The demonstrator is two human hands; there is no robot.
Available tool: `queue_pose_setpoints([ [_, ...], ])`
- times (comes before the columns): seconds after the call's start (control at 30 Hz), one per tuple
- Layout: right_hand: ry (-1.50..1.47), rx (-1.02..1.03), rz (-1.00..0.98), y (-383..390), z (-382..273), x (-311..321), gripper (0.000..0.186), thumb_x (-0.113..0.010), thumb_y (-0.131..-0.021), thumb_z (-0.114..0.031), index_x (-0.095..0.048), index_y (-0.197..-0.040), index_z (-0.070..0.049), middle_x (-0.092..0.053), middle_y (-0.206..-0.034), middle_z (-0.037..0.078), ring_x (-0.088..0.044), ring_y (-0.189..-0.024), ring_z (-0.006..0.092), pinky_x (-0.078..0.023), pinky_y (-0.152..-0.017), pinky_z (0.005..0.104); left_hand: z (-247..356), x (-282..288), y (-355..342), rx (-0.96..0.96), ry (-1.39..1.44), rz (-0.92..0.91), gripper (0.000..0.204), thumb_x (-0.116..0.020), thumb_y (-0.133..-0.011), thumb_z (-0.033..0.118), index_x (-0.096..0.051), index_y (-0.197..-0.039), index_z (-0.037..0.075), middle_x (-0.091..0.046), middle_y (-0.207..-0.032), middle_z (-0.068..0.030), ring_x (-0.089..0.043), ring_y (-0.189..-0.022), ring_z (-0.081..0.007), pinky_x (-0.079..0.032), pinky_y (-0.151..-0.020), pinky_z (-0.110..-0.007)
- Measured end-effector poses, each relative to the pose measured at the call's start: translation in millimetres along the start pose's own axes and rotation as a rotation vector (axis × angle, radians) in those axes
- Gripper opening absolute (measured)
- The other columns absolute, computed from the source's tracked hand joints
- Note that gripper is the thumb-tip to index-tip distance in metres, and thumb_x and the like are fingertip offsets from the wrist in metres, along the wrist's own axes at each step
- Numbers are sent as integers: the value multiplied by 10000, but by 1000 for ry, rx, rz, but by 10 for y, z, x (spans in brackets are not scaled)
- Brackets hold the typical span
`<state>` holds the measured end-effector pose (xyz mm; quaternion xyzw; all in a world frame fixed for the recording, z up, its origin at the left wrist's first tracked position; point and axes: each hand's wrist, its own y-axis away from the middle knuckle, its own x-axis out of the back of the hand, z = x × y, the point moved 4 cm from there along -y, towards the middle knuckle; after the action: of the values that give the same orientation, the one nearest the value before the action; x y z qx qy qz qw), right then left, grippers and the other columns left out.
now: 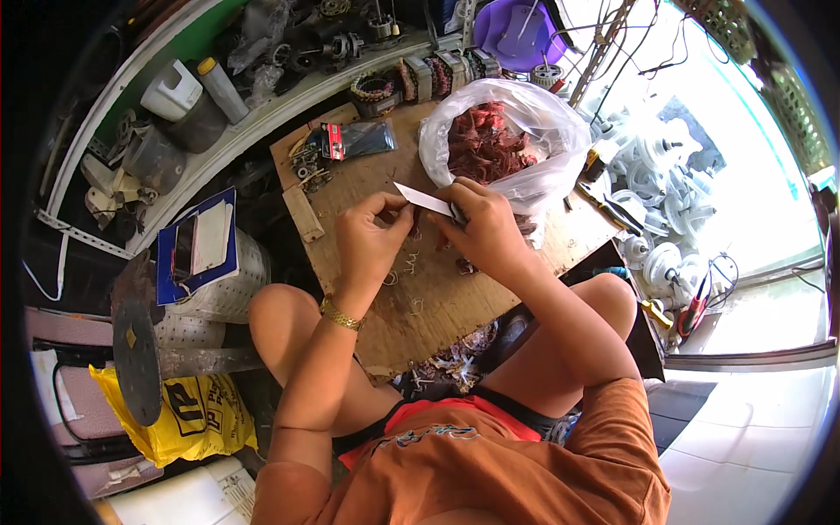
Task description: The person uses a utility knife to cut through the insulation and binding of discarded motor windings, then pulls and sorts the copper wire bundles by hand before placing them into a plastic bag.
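Head view: hands (484, 220) meet at a white blade (423, 199).

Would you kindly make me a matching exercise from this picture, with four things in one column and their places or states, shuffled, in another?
Column one
1. Bracelet
2. Pale blade
3. Clear plastic bag
4. Yellow bag

Column two
A. Open, with dark red pieces inside
B. At the picture's lower left
C. Around the left wrist
D. In the right hand

Right pairs: 1-C, 2-D, 3-A, 4-B
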<state>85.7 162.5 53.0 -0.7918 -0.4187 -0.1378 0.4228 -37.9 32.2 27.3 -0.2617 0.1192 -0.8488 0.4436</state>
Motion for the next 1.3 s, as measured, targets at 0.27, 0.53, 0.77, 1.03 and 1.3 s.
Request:
queue_pose_setpoints([
  [0.27, -32, -59, -71, 18, 3, -76, 251, -752, -746, -44, -622, -954, 10, -616, -940, 191, -621, -858, 443, -508, -732, 486, 27, 2, -21, 8, -16, -61, 74, -696, -854, 44, -711, -825, -22, -726, -714, -109, -686, -617, -115, -491, -574, -275],
  [0.53, 30, -94, -47, -94, 68, -31, 170, -777, -810, -67, -685, -932, 7, -651, -819, 136, -668, -727, 294, -512, -638, 355, -448, -65, -97, 191, 443, 17, 79, -643, -882, 63, -623, -806, 55, -610, -694, 6, -513, -578, -35, -389, -497, -233],
  [0.77, 265, -251, 287, -497, 691, 762, 210, -743, -894, -202, -756, -999, -21, -736, -747, 117, -682, -643, 194, -517, -641, 337, -632, 81, -89, 408, 458, 0, 121, -558, -929, 110, -609, -823, 81, -538, -667, 33, -434, -544, -23, -332, -465, -212],
  [1.03, 344, -373, 195, -482, 1262, 1093, 370, -713, -909, -346, -747, -1046, -5, -738, -830, 139, -630, -649, 249, -506, -663, 375, -806, -217, 65, 25, -506, -201, 119, -645, -881, 139, -696, -894, 32, -703, -856, -154, -669, -806, -370, -546, -755, -445],
  [1.3, -378, -446, 306, -333, 890, 1207, 252, -664, -967, -188, -720, -1089, 25, -726, -792, 39, -435, -456, 33, -316, -409, 218, -461, -1051, 615, -274, -297, -559, 167, -729, -790, 73, -693, -952, 54, -639, -901, -112, -619, -966, -349, -522, -865, -443],
])
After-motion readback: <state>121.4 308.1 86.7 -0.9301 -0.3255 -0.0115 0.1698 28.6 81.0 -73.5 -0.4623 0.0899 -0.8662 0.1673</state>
